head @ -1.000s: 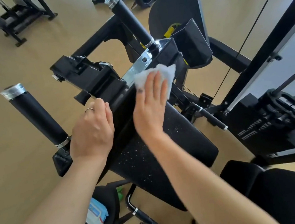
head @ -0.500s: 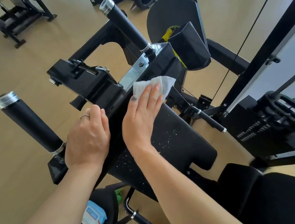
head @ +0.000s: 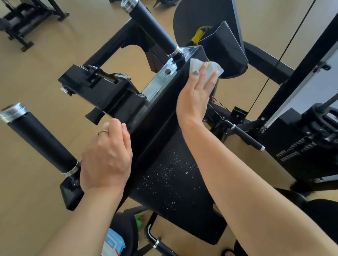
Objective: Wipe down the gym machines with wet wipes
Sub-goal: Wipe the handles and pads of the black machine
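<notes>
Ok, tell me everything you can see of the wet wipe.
The wet wipe is a white, crumpled sheet, thin and slightly translucent. It lies pressed under the straight fingers of the right hand against the upper end of the machine's black frame, just below the far handle. Its edges stick out past the fingertips.
</notes>
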Available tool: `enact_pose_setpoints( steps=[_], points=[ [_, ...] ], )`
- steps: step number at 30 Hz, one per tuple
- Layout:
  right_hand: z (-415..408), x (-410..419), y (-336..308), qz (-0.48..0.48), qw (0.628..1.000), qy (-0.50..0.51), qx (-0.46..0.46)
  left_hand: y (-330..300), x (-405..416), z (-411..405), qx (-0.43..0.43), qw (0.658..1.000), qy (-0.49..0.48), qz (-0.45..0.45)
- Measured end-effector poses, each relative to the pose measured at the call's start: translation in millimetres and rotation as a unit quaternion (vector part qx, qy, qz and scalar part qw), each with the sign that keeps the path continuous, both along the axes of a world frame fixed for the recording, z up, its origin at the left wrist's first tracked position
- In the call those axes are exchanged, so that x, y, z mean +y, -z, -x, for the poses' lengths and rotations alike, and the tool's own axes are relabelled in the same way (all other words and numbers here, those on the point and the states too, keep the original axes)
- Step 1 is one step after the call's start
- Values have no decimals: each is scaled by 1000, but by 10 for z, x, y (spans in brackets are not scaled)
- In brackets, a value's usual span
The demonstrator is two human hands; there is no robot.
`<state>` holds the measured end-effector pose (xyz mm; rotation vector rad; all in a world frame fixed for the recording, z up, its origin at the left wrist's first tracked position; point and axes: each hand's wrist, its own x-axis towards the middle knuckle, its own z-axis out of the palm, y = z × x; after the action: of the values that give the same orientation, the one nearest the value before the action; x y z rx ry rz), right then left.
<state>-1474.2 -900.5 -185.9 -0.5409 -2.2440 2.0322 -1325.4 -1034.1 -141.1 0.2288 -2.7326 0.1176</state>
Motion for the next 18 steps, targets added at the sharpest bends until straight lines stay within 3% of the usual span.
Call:
enact_pose_setpoints(
  steps=[9,13,18],
  points=[
    [-1224,-563,100,7,996,-84,24,1,21,8,14,1000,2,5],
    [-803,-403,129,15,998,-48,38,13,9,3,8,1000,0,1],
    [82,63,120,162,986,28,-28,16,1,-4,2,1000,-1,1]
  ],
)
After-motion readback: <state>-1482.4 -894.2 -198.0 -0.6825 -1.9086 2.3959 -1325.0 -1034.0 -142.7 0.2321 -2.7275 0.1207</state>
